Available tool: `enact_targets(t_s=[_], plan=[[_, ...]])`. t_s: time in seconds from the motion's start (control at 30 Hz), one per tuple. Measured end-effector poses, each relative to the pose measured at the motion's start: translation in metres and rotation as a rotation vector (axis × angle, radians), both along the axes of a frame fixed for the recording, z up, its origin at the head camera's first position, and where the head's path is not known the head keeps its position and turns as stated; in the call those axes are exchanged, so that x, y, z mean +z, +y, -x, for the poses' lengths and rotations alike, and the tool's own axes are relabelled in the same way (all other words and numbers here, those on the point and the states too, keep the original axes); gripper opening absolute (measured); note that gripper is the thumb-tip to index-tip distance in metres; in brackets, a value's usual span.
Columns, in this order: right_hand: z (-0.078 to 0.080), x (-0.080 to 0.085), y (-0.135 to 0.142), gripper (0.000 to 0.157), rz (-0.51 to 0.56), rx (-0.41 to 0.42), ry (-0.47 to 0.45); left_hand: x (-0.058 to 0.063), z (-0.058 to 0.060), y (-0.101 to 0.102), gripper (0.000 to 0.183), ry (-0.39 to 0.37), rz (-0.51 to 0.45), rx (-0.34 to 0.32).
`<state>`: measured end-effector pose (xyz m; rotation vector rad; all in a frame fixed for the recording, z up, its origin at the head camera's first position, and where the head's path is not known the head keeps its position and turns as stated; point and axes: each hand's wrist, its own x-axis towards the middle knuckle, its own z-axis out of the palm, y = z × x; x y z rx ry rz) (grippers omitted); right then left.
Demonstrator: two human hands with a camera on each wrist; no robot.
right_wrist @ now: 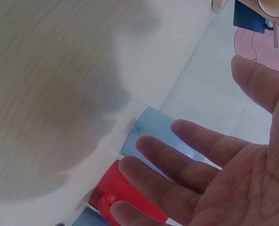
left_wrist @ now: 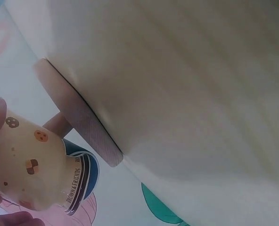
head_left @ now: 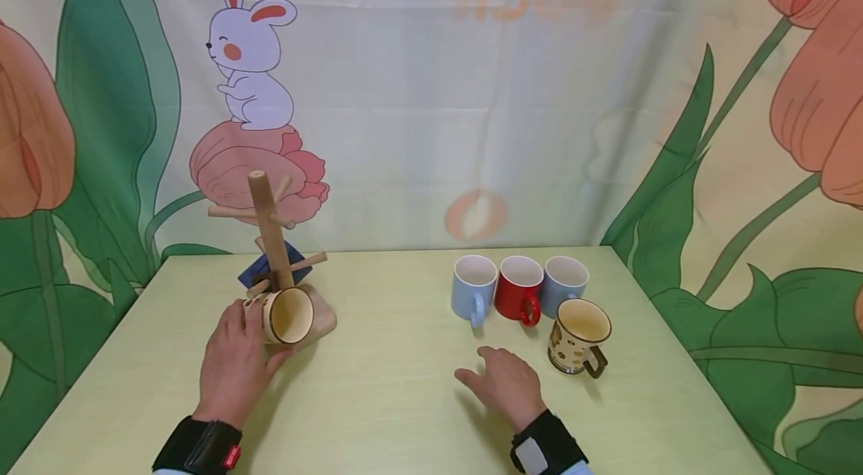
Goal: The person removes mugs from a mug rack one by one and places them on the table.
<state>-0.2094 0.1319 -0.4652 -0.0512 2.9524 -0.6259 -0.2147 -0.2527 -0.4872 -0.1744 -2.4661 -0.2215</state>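
My left hand [head_left: 236, 362] grips a cream mug with a cookie pattern [left_wrist: 24, 165] by its sides, the mug's mouth turned toward me. It overlaps the lower part of a wooden mug tree [head_left: 272, 243] in the head view; the mug's handle is hidden by the hand. Behind the trunk, a navy mug [head_left: 294, 258] hangs at a tilt on the tree. My right hand [head_left: 504, 385] hovers over the table with fingers spread, holding nothing. Nearest to it are a light blue mug [head_left: 470, 297] and a red mug [head_left: 514, 300], both upright.
Beside the red mug stands a greyish-blue mug [head_left: 551, 295]. A second cookie-patterned mug [head_left: 566, 344] is in front of it, its dark handle toward me. The tree's flat wooden base [head_left: 325, 318] sits near the left side of the table [head_left: 391, 400]. A printed curtain [head_left: 404, 123] hangs behind.
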Motion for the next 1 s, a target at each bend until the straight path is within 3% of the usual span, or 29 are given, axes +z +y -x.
enact_targets(t_s=[0.23, 0.73, 1.0], plan=[[0.000, -0.001, 0.001, 0.059, 0.004, -0.004, -0.014, 0.000, 0.006, 0.000, 0.103, 0.033, 0.005, -0.016], [0.001, 0.000, 0.002, 0.059, 0.002, -0.014, -0.016, 0.005, 0.012, 0.004, 0.104, -0.114, 0.008, -0.010], [0.001, -0.001, 0.003, 0.059, 0.003, -0.010, -0.007, 0.011, 0.007, 0.008, 0.098, -0.163, -0.014, -0.013]])
